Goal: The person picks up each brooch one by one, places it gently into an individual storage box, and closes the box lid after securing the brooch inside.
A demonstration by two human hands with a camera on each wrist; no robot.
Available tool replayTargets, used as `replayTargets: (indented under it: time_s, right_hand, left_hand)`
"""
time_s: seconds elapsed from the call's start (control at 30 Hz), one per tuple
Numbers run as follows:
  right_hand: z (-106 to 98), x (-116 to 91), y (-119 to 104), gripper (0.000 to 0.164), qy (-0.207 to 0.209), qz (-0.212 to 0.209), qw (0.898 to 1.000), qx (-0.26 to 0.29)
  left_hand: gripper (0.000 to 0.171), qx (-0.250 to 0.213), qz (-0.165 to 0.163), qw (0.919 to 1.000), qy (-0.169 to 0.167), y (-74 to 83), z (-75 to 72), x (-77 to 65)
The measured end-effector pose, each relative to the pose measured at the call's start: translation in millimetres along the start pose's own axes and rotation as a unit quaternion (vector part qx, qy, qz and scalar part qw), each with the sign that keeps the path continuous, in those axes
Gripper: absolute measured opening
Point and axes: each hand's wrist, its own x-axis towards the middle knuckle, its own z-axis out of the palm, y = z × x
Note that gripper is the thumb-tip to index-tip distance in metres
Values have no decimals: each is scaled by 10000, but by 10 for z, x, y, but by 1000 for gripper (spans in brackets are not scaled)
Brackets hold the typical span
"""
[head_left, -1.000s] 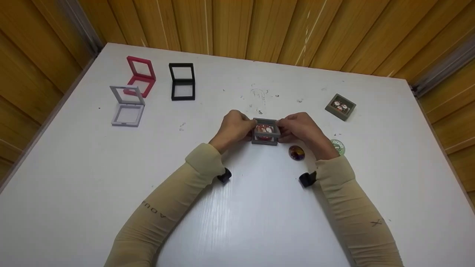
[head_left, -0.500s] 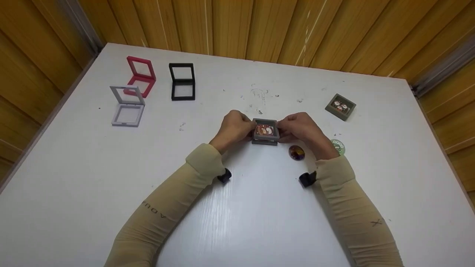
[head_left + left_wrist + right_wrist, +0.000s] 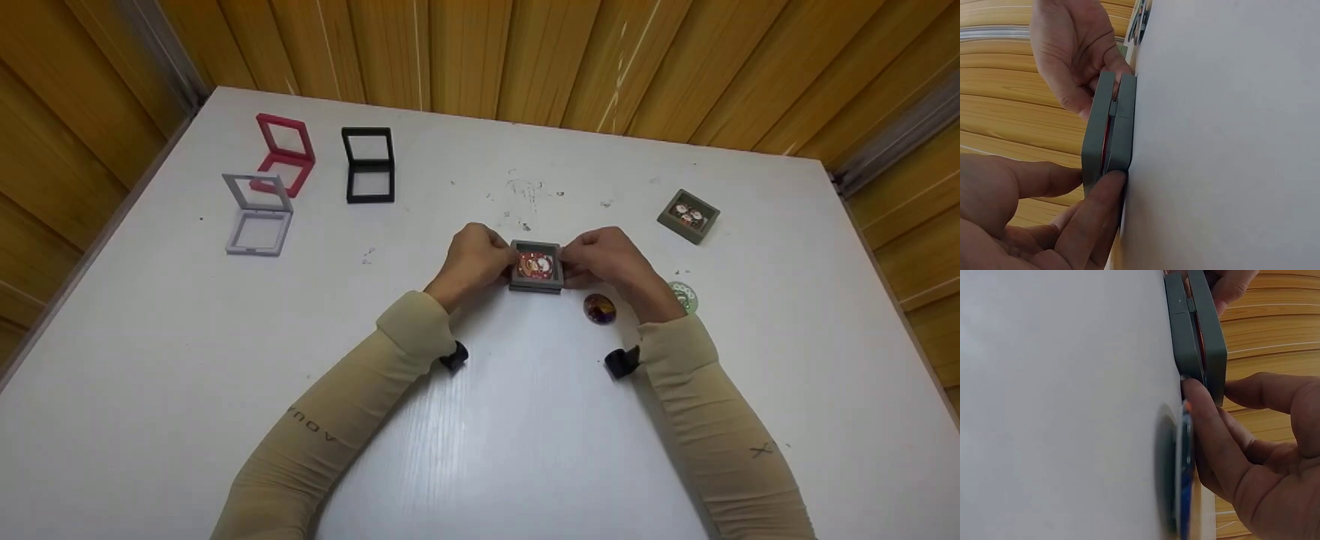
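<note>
A grey-green square display frame (image 3: pixel 536 286) lies on the white table between my hands, a red and white round picture (image 3: pixel 535 265) showing through its window. In the left wrist view the frame's two halves (image 3: pixel 1099 129) are nearly together, a thin gap with a red edge left between them. My left hand (image 3: pixel 474 259) grips the frame's left side between thumb and fingers. On the opposite side my right hand (image 3: pixel 609 259) pinches it the same way, fingers (image 3: pixel 1207 410) low at the table and thumb on the upper half.
A dark glossy disc (image 3: pixel 600 309) lies by my right hand, and a green patterned disc (image 3: pixel 682 298) sits partly behind that wrist. Another grey-green frame (image 3: pixel 688 216) rests at the right. Standing open at the far left are red (image 3: pixel 300 174), black (image 3: pixel 370 201) and pale lilac (image 3: pixel 255 251) frames.
The frame's upper half has swung down onto the lower half, narrowing the gap between them. Both hands have stayed at its sides.
</note>
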Motion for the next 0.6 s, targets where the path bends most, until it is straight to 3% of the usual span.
replayTargets:
  time_s: [0.6]
  right_hand:
    - [-13,-3,-5,26,-12,8,9995,-305]
  left_hand:
    - [11,-186,-106,9997,-78,10,3,0]
